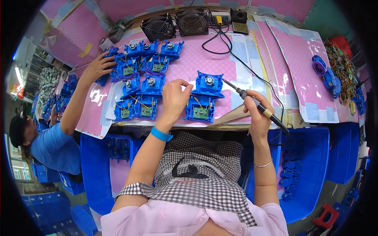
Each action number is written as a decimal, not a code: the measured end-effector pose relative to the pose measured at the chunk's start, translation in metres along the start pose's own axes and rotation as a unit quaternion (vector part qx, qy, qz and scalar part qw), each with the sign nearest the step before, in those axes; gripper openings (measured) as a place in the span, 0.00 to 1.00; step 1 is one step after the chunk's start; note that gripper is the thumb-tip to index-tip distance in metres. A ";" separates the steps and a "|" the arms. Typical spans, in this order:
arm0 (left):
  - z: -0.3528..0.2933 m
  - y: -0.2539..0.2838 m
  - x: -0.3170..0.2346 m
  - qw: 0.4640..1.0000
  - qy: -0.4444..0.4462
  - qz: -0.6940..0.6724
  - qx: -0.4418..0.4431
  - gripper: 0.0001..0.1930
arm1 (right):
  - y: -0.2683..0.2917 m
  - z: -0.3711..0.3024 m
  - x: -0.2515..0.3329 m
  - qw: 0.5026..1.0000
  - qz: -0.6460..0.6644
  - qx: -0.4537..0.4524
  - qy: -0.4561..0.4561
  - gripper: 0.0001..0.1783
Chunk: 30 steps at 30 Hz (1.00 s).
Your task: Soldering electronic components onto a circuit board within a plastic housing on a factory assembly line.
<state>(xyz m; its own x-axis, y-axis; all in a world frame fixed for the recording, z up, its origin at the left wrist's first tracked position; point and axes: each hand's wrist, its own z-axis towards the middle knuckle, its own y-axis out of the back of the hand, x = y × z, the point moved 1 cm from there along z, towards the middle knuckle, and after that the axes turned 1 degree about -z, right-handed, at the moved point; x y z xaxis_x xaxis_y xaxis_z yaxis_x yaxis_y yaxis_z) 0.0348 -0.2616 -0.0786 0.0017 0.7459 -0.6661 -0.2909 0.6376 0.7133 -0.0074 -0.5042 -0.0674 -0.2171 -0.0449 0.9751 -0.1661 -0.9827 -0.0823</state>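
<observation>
My right hand [258, 114] grips a soldering iron [264, 110] like a pen, its tip pointing up and left toward a blue plastic housing half [208, 85] with a round metal part in its middle. Just below lies the matching blue half with a green circuit board [201, 113], thin wires rising from it. My left hand [176, 96] is closed in a pinch at the left of these two halves; whatever its fingertips hold is too small to make out. More open blue housings [151, 82] stand in rows to its left.
Two black fans [191, 23] stand at the back beside a soldering stand [239, 26]. The iron's black cable [256, 72] loops across the pink mat. A co-worker's hand [100, 67] touches housings at the left. Wires [340, 70] pile up far right; blue bins [321, 173] sit below the table.
</observation>
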 end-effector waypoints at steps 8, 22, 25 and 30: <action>-0.010 0.011 -0.026 0.987 -0.100 -0.112 -0.063 0.06 | -0.002 -0.005 -0.015 0.998 -0.036 0.039 0.042 0.13; -0.002 -0.012 -0.033 0.994 -0.089 -0.056 0.026 0.08 | -0.018 0.002 -0.022 0.993 -0.092 0.044 0.064 0.12; -0.001 -0.014 -0.032 0.994 -0.089 -0.050 0.030 0.08 | -0.020 0.003 -0.021 0.993 -0.090 0.041 0.071 0.11; 0.000 -0.015 -0.032 0.994 -0.089 -0.044 0.033 0.08 | -0.021 0.003 -0.020 0.993 -0.081 0.044 0.068 0.11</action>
<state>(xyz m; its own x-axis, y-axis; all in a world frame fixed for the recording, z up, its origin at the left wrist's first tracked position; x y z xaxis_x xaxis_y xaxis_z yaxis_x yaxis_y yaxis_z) 0.0388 -0.2950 -0.0677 0.1957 0.7055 -0.6812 -0.2182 0.7085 0.6711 0.0030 -0.4827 -0.0841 -0.3234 0.1336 0.9368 -0.1265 -0.9872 0.0971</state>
